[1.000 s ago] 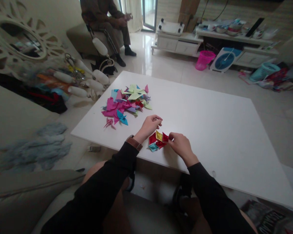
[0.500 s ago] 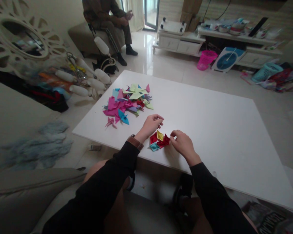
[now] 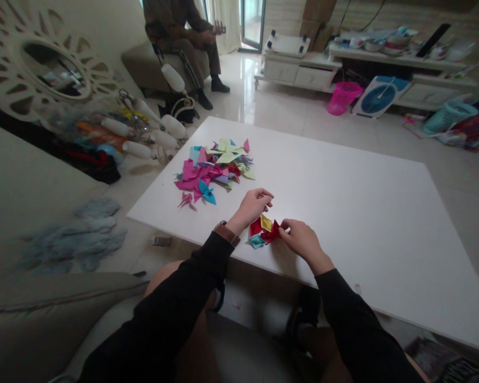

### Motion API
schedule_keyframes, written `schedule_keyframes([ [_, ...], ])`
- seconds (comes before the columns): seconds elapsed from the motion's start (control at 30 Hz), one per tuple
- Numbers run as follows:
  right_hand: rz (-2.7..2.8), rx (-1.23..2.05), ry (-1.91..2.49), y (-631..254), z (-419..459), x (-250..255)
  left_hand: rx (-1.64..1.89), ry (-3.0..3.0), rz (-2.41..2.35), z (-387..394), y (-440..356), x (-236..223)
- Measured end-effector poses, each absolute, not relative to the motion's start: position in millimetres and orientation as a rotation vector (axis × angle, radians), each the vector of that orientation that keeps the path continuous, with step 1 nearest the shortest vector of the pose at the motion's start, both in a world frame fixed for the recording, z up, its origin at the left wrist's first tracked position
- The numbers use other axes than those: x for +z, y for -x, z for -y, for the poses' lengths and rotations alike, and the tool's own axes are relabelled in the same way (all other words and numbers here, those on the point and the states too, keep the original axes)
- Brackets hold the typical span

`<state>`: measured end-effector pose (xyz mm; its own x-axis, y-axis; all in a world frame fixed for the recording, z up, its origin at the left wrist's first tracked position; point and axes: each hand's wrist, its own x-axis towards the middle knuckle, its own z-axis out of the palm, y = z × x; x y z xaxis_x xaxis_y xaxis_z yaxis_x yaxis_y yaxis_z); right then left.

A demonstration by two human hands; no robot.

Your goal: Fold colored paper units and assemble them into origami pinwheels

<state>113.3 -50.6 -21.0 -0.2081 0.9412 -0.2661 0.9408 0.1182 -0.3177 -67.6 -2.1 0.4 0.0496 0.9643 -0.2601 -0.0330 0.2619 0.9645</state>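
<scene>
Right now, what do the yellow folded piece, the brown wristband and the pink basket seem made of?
Yellow folded piece: probably matte paper, crisply creased. Brown wristband: perhaps dull leather, judging by colour alone. Pink basket: likely smooth plastic, with perforated sides.

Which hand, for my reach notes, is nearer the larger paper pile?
Left: in view, the left hand is below and right of the pile; the right hand, farther right.

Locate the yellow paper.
Head view, slightly right of centre: the yellow paper is on the white table, between the left hand and right hand, beside red paper.
</scene>
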Motion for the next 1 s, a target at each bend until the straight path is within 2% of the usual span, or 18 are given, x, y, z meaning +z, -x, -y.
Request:
schedule_keyframes([
  [0.87,2.362,0.626,1.956,-112,51,-18,0.978,-1.061,-1.271,0,66,-3],
  [1.0,2.349,0.634,1.967,-113,51,-18,0.946,-1.201,-1.401,-6,77,-9],
])
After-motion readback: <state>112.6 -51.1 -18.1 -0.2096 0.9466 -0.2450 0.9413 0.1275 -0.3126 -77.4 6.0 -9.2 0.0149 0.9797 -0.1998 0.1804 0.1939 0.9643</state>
